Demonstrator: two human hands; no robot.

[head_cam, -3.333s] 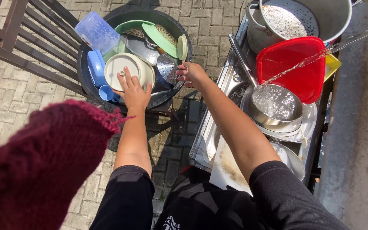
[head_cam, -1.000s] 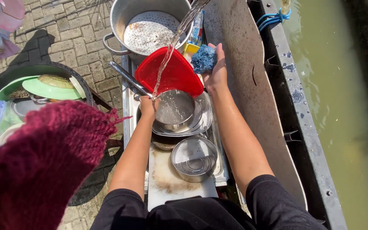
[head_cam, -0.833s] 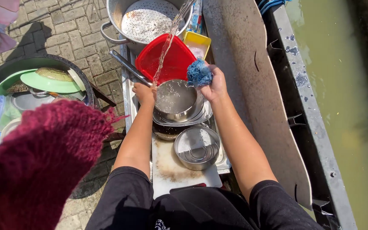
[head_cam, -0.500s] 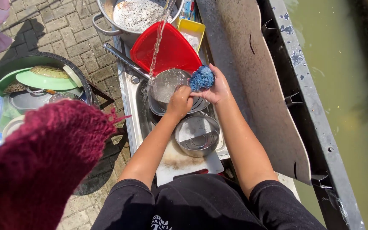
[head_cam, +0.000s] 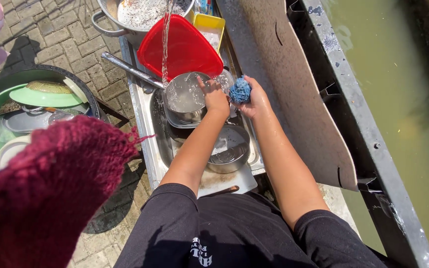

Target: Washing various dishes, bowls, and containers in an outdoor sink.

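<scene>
Two hands are busy over a metal sink (head_cam: 147,124) in the only view, the one from the head camera. The left hand (head_cam: 214,97) lies with its fingers spread on the rim of a shiny metal bowl (head_cam: 184,97), which sits in the sink under a thin stream of water (head_cam: 165,44). The right hand (head_cam: 254,97) is curled around a blue scrubber (head_cam: 240,91), just beside the bowl. A second metal bowl (head_cam: 229,149) rests lower in the sink, under the left arm. A red lid (head_cam: 182,47) and a yellow box (head_cam: 209,27) sit behind, near a big pot (head_cam: 142,12). Off to the side, a dark tub (head_cam: 35,74) on the brick floor holds a green plate (head_cam: 45,97) and other dishes. The bowl looks wet, so it could slip from the left hand and bang into the one below. Water hitting the bowl could splash out onto the person's dark clothes. The scrubber could drop, and green water (head_cam: 403,89) lies close on the right side. A long handle (head_cam: 130,69) sticks out near the bowl, and an elbow could knock it.
</scene>
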